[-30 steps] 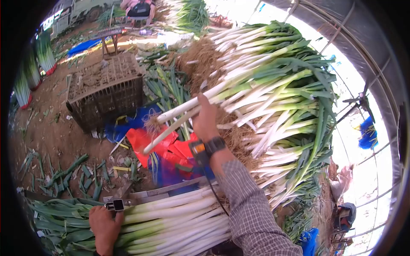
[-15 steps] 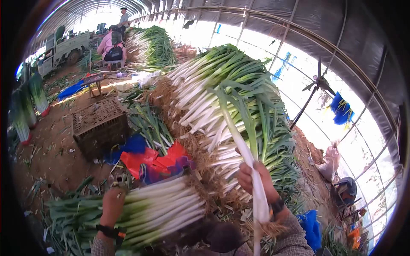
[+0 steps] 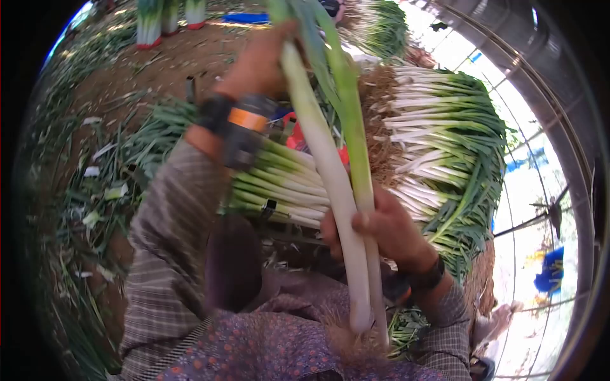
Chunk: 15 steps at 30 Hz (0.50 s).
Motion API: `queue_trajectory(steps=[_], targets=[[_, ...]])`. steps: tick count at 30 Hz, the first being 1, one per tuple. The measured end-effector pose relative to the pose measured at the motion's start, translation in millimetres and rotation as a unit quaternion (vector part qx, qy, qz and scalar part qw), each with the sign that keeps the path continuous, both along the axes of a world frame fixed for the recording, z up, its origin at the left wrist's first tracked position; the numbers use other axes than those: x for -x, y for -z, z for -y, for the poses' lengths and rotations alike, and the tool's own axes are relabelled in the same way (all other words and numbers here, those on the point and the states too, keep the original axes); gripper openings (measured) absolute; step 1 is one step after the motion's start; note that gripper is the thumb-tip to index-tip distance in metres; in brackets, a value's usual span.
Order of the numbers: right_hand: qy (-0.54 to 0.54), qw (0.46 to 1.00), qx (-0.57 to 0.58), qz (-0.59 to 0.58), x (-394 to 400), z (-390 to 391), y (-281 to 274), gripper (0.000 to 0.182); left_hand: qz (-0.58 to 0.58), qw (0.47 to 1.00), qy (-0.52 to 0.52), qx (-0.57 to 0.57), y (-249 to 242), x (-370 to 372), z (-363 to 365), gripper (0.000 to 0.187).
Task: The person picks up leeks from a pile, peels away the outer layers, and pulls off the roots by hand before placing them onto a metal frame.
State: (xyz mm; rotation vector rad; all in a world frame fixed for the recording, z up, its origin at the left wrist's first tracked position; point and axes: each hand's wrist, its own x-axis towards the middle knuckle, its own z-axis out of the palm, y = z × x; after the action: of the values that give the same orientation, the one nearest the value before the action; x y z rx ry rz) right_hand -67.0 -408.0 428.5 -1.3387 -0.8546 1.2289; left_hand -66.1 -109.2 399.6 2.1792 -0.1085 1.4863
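Two long leeks (image 3: 340, 190) stand nearly upright before me, roots down over my lap. My right hand (image 3: 387, 232) is wrapped round their white stems. Higher up, my left hand (image 3: 264, 60) is closed at the green part of the leeks; its fingertips are partly hidden. Behind the arms a row of leeks (image 3: 279, 184) lies with white ends to the right. A large pile of leeks (image 3: 438, 133) lies at the right, roots facing left.
Bundled leeks (image 3: 149, 25) stand upright at the top left. Loose leaves litter the soil (image 3: 171, 76) at the left. Another leek pile (image 3: 381, 25) lies farther back. Metal frame bars and a blue bag (image 3: 549, 270) are on the right.
The view has turned left and down. My left hand has left the row of leeks and moved up to the leaves of the held leeks, which have come closer over my lap.
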Motion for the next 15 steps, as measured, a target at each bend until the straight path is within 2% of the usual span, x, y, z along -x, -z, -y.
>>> queue_trajectory(steps=[1,2,3,4,5,6,7,8,9,10,11,12,13,15], targets=[[-0.016,1.0,0.007,0.022,-4,-14,-1,0.058,-0.023,0.981,0.087,0.172,-6,25,-26,0.035],[-0.032,0.998,0.01,0.045,-10,-30,-1,0.055,-0.009,0.924,0.159,0.349,-13,51,-51,0.028],[-0.046,0.997,0.011,0.068,-16,-48,-3,0.051,0.022,0.845,0.201,0.495,-16,73,-70,0.024],[-0.051,0.983,-0.005,0.178,-32,-67,10,0.047,0.087,0.738,0.228,0.629,-19,96,-89,0.02],[-0.054,0.956,-0.023,0.286,-50,-87,28,0.043,0.137,0.755,0.141,0.626,-18,128,-87,0.019],[-0.053,0.942,0.014,0.332,-63,-104,35,0.039,0.05,0.912,-0.049,0.405,2,165,-96,0.019],[-0.05,0.924,0.051,0.377,-74,-118,42,0.036,-0.048,0.962,-0.23,0.137,23,204,-104,0.021],[-0.048,0.882,0.036,0.467,-89,-130,59,0.036,-0.103,0.93,-0.326,0.133,22,243,-99,0.024],[-0.045,0.832,0.022,0.552,-107,-141,84,0.035,-0.115,0.914,-0.374,0.108,38,276,-113,0.027],[-0.043,0.774,0.006,0.632,-123,-150,111,0.035,-0.018,0.915,-0.317,0.249,42,294,-102,0.025],[-0.038,0.781,0.004,0.623,-132,-157,138,0.037,-0.009,0.935,-0.29,0.202,55,327,-117,0.018],[-0.035,0.788,0.0,0.614,-137,-160,167,0.038,0.171,0.889,-0.047,0.421,66,359,-137,0.013],[-0.033,0.795,-0.003,0.606,-143,-162,200,0.04,0.329,0.719,0.206,0.576,73,382,-146,0.01],[-0.027,0.806,-0.065,0.587,-164,-157,279,0.038,0.372,0.688,0.129,0.61,69,386,-123,0.011]])
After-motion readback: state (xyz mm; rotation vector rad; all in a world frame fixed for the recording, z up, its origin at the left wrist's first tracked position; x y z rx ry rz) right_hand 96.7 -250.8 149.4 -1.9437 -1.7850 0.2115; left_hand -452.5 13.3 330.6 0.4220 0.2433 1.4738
